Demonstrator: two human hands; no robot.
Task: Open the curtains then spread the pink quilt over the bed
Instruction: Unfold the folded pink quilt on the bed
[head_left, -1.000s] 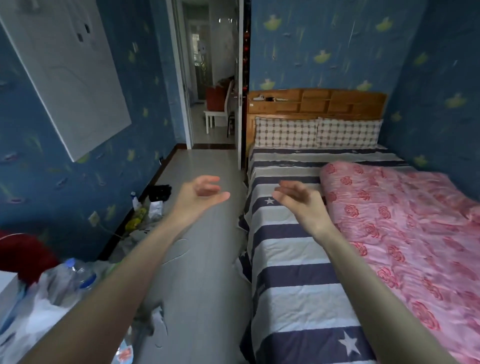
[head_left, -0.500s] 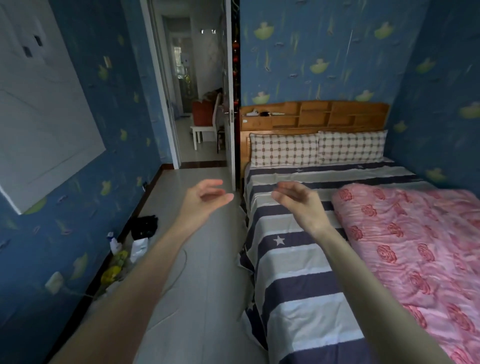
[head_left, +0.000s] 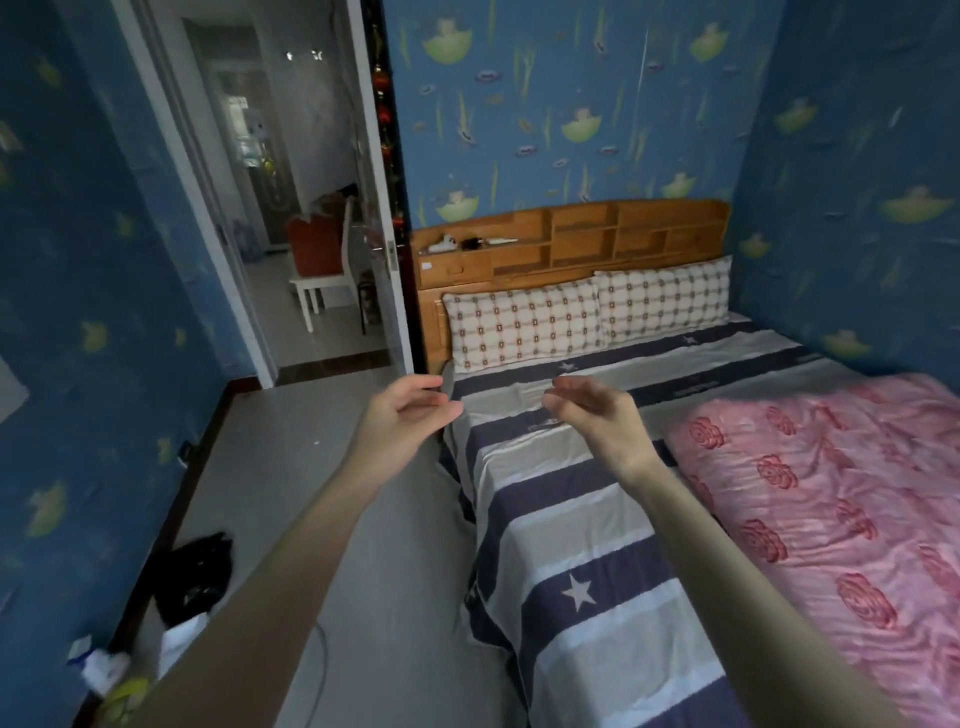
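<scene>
On striped bed (head_left: 571, 545), right side, pink quilt (head_left: 831, 499), lengthwise toward headboard (head_left: 587, 244)

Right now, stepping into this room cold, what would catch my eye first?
The rose-patterned pink quilt lies along the right, leaving the striped sheet bare beside it. Next come the left hand and right hand, both empty, raised side by side at the centre. Behind them, two checked pillows lean against a wooden headboard.

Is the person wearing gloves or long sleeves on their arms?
No. The left hand and right hand are bare, with no gloves, rings or watch showing. The left forearm and right forearm are bare too, no sleeve in view.
</scene>
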